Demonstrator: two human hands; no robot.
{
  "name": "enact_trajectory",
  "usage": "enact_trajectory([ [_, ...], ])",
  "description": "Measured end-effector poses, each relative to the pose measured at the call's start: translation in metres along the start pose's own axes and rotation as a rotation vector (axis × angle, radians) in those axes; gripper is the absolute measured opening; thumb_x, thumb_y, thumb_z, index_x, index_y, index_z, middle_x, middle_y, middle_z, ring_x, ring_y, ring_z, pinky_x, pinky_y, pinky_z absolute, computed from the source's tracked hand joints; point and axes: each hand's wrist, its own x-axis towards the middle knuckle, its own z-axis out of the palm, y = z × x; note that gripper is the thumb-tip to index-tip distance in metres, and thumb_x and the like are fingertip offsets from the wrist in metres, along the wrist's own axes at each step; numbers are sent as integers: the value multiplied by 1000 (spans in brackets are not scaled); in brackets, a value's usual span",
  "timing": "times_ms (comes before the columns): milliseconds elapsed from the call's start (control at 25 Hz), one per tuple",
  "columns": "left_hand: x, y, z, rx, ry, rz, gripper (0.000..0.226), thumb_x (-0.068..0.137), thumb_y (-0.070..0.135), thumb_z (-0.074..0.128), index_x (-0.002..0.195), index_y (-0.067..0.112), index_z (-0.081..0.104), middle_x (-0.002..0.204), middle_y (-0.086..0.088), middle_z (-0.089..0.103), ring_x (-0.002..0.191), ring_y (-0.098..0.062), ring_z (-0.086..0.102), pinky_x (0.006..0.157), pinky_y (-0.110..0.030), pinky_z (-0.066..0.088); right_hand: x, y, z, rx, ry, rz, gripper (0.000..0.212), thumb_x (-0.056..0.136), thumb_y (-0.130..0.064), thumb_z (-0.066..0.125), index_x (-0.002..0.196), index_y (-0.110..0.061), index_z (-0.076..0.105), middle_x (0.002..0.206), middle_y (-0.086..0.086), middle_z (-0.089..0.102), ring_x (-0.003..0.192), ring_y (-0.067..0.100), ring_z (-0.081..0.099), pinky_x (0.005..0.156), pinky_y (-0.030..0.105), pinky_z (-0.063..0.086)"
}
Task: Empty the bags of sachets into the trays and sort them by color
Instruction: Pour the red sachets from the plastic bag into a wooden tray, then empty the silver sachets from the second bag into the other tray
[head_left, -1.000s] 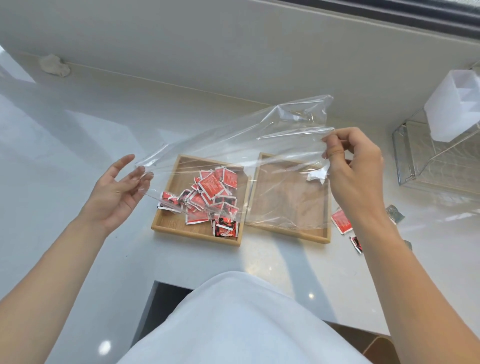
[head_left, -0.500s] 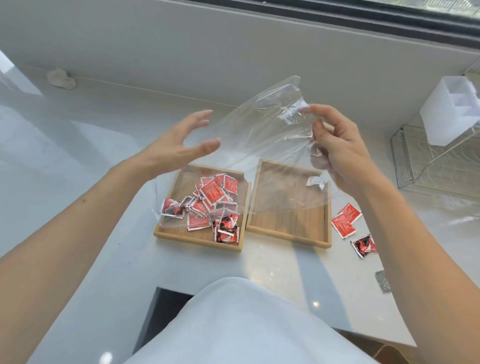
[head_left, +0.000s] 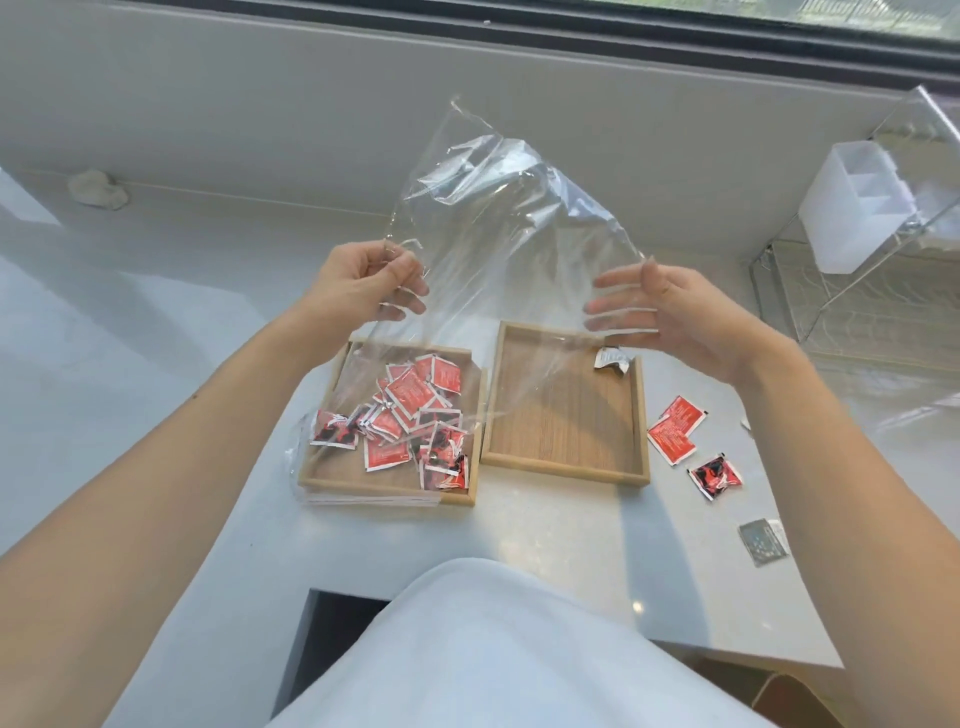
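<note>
Above the two wooden trays, the clear bag (head_left: 498, 223) now stands taller than half a second ago. The left hand (head_left: 358, 283) has moved onto its left edge, fingers pinched shut on the film. The right hand (head_left: 670, 312) has loosened, fingers spread flat against the right side. Red sachets (head_left: 410, 410) fill the left tray (head_left: 332, 475); the right tray (head_left: 566, 415) holds one silver sachet (head_left: 613, 359) on the tabletop (head_left: 545, 545).
</note>
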Motion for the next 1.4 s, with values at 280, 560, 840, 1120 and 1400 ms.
enact_trajectory([
  [280,-7,-4,20,-132,62,-66,17,100,23,51,93,13,63,83,1,71,69,-9,70,60,-19,53,-2,45,56,358,160,28,40,78,-34,73,111,-13,64,108,8,72,105,28,69,93,43,55],
  [560,-12,-22,21,-180,60,-149,17,98,25,55,93,14,67,80,4,74,70,-12,71,60,-25,58,-12,46,65,352,502,49,4,93,-12,64,96,-13,62,81,1,68,67,17,71,62,28,59],
  [840,-3,-35,5,-9,117,-77,16,97,21,58,93,9,69,65,6,69,28,-4,38,33,-13,31,-17,43,69,296,743,41,15,94,-2,60,85,-12,56,73,7,62,43,8,52,45,20,49],
  [1120,-18,-36,-1,-127,-210,-258,25,87,39,63,102,19,66,71,3,71,50,-5,53,49,-16,47,-37,49,85,437,969,34,12,98,-4,54,89,-12,54,76,6,59,39,5,48,42,18,44],
  [1400,-19,-49,25,-156,-348,-175,29,90,16,65,118,19,60,84,-6,73,74,-19,61,55,-24,52,-69,64,76,603,754,38,12,94,-26,63,95,-17,54,89,2,62,74,18,64,72,34,56],
])
